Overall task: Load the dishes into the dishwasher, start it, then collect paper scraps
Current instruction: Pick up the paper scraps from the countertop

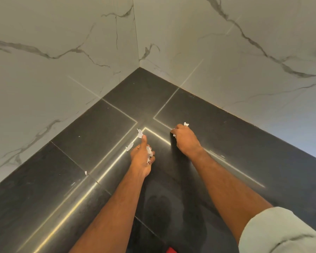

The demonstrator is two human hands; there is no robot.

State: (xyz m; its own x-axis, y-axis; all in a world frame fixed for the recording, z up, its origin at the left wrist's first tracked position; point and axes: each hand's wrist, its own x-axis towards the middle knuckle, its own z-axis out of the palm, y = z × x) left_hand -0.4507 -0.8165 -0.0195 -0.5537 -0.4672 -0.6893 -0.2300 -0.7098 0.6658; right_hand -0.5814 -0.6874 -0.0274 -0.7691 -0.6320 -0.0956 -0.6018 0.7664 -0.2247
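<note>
Head view: left hand (142, 160) curls its fingers (152, 155) round small white torn paper scraps (149, 152); right hand (184, 138) pinches another scrap (186, 124) near the dark tiled floor's (91, 128) corner.

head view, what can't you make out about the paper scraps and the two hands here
- Right hand: seen from the back, so its own knuckles hide the fingertips and whatever they touch; small white paper scraps peek out at its far edge.
- Left hand: holds crumpled white paper scraps; the curled fingers hide how many.
- Tiny white scrap on the dark stone counter: too small to tell its shape.
- Red object: cut off by the bottom edge.
</note>
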